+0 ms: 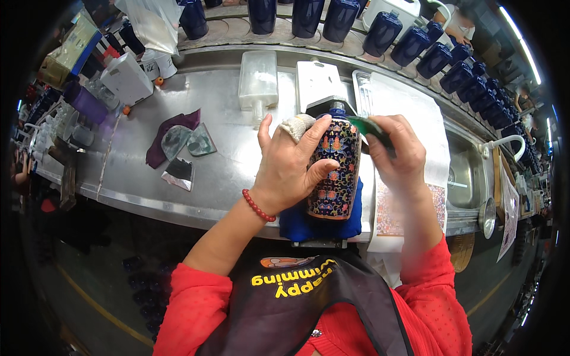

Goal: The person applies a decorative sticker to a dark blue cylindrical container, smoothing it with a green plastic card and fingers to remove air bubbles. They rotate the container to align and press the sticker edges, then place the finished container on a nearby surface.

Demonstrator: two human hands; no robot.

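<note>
Patterned bottle: in front of you at the bench's near edge, over a blue cloth point(353, 222), its neck pointing far; the patterned bottle point(338, 184) has its dark front facing up.
Stroke: keep the green piece point(374, 132) flat at the right shoulder, I'd judge, with light, even pressure so its edge doesn't dig into the pattern.
Steadying: brace the left side against that push, your thumb clear of the edge.
Right hand: your right hand point(401, 145) is closed in a narrow pinch on the green piece.
Left hand: your left hand point(285, 166) spreads thumb and forefinger against the bottle; I can't tell whether its other fingers grip the pale cloth point(294, 127).
Around: clear bottle point(258, 80) far left, white sheet point(412, 104) right.
</note>
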